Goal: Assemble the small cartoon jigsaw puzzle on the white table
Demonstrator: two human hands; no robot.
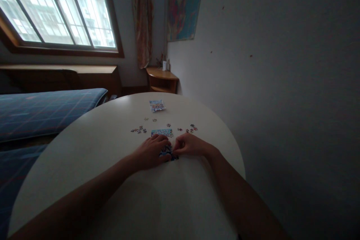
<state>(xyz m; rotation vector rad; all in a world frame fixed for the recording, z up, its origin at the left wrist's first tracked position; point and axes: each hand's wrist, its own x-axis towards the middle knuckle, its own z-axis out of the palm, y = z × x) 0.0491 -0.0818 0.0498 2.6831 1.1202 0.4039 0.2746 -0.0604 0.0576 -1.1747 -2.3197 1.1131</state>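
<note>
Round white table [107,135] | left hand [152,152] loosely spread on puzzle [161,132] | right hand [192,144] pinched at its edge, hold unclear

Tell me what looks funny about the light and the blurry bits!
Head view: the window glares almost white, but the room looks dim; head view: the wall darkens at lower right; head view: the puzzle pieces look too small and soft for their pictures to show clearly.
</note>
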